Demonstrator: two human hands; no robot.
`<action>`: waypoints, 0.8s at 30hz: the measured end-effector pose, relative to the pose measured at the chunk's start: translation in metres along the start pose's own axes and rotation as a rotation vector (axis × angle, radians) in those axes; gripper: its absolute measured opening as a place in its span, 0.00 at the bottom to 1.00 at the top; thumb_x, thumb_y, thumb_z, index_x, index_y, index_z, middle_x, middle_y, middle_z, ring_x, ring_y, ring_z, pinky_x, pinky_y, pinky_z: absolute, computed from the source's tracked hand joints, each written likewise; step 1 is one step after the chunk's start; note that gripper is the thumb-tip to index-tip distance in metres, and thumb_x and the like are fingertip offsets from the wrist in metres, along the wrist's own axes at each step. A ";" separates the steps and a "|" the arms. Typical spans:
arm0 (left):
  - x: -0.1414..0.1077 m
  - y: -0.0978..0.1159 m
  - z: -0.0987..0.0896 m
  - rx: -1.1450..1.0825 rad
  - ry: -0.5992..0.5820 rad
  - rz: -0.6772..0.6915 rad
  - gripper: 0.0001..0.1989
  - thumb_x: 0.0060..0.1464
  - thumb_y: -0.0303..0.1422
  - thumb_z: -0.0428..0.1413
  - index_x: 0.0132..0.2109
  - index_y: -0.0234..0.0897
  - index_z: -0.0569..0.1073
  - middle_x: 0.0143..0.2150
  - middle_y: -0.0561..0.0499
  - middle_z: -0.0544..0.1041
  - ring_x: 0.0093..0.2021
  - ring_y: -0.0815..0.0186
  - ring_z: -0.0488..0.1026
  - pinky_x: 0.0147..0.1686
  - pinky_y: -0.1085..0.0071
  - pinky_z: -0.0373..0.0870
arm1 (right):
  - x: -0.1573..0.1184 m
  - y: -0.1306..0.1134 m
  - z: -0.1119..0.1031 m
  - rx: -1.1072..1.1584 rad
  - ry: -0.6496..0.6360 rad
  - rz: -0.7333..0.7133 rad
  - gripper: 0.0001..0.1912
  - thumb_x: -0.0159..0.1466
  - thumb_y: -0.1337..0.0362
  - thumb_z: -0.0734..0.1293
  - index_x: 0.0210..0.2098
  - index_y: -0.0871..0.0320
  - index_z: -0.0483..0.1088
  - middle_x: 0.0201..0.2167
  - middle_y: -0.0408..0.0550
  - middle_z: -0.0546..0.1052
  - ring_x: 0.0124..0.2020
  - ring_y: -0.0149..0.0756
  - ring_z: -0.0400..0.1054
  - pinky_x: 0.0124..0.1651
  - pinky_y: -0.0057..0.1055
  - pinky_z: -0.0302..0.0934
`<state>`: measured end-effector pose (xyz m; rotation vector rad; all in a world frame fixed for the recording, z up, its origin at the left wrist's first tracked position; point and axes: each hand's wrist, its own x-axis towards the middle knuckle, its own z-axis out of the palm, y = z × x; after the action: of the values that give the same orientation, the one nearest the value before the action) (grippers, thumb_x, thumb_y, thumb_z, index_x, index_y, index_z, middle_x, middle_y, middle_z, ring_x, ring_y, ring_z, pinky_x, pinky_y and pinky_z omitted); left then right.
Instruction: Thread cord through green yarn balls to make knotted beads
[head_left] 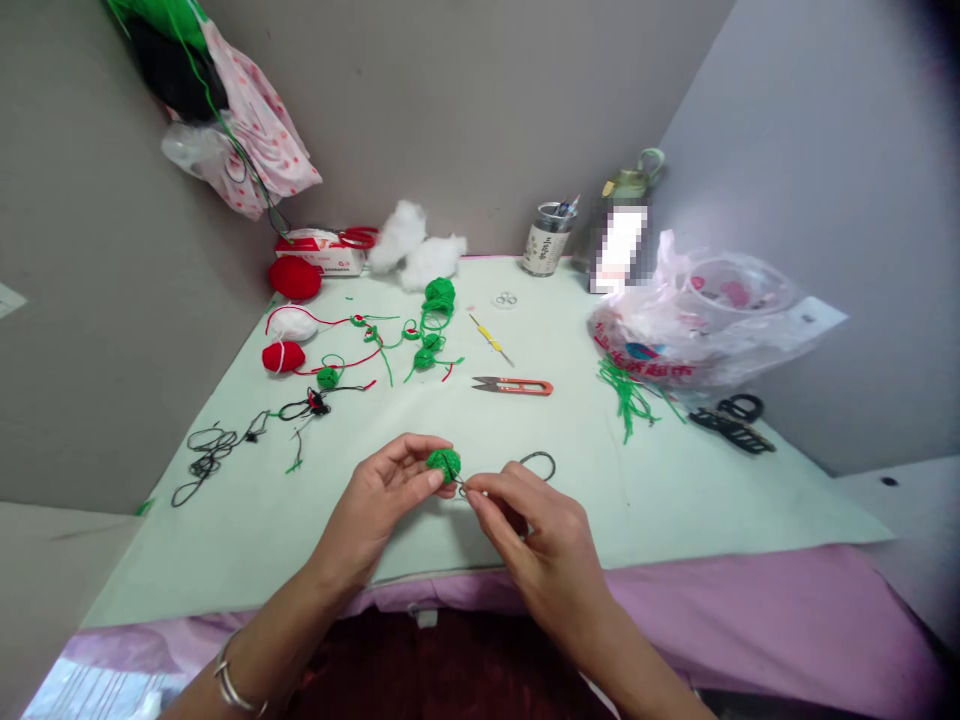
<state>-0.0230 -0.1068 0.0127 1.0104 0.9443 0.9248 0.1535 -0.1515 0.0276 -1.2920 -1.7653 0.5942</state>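
Near the front of the table, my left hand (394,485) holds a small green crocheted piece (444,463) between thumb and fingers. A dark strand runs across the piece toward my right hand (525,515), whose thumb and forefinger are pinched on it close beside the piece. Whether a needle is in that pinch is too small to tell. Behind my right hand, a loop of dark cord (541,458) shows on the table. Orange-handled thread snips (514,386) and a yellow crochet hook (490,338) lie beyond my hands.
Red yarn balls (295,278), green crocheted pieces (424,357) and black cord (214,450) lie left. White stuffing (433,262) and a pen holder (546,240) stand at the back. Right are a plastic bag (697,320), green yarn scraps (626,395) and a black clip (731,428).
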 end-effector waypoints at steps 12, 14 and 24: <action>0.002 -0.001 -0.001 0.003 -0.026 0.002 0.12 0.55 0.35 0.63 0.46 0.38 0.77 0.39 0.51 0.77 0.38 0.66 0.75 0.46 0.69 0.70 | 0.001 0.001 -0.002 -0.009 -0.003 -0.012 0.09 0.68 0.69 0.63 0.38 0.58 0.76 0.26 0.44 0.71 0.26 0.30 0.64 0.30 0.26 0.57; 0.002 -0.001 -0.001 0.017 -0.031 0.007 0.12 0.55 0.36 0.63 0.46 0.38 0.76 0.38 0.51 0.77 0.38 0.67 0.75 0.46 0.69 0.70 | 0.001 0.001 -0.003 -0.007 -0.008 -0.014 0.09 0.68 0.69 0.63 0.38 0.58 0.76 0.26 0.44 0.71 0.26 0.30 0.64 0.30 0.26 0.57; 0.000 -0.001 -0.002 0.065 -0.056 0.015 0.12 0.56 0.35 0.62 0.46 0.39 0.76 0.36 0.52 0.77 0.39 0.65 0.74 0.45 0.69 0.69 | -0.001 0.002 -0.001 0.008 -0.035 0.013 0.09 0.69 0.69 0.63 0.39 0.58 0.76 0.28 0.45 0.71 0.28 0.30 0.65 0.32 0.27 0.58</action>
<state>-0.0241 -0.1063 0.0109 1.0944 0.9261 0.8788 0.1554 -0.1513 0.0263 -1.2956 -1.7827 0.6335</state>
